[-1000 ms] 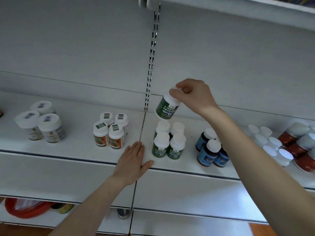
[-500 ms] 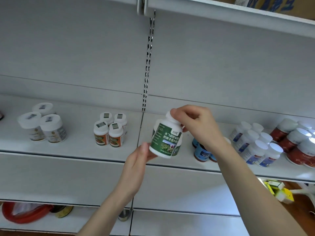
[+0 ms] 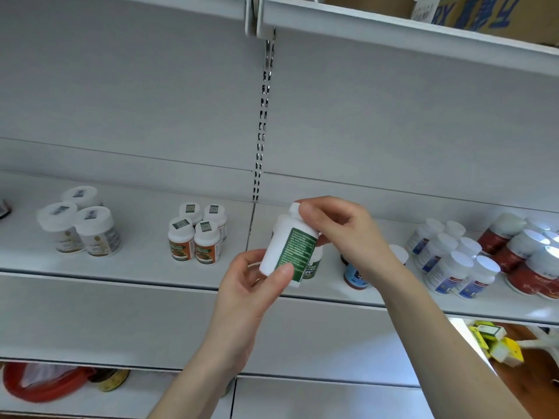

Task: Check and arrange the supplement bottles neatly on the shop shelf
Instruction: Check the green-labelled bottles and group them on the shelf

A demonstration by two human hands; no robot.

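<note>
Shelf (image 3: pixel 136 269) behind tilted green-labelled bottle (image 3: pixel 287 249)

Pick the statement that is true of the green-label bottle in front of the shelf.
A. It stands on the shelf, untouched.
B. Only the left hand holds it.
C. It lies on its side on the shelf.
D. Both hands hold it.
D: the left hand grips the lower body of the green-label bottle while the right hand pinches its cap, off the shelf.
</note>
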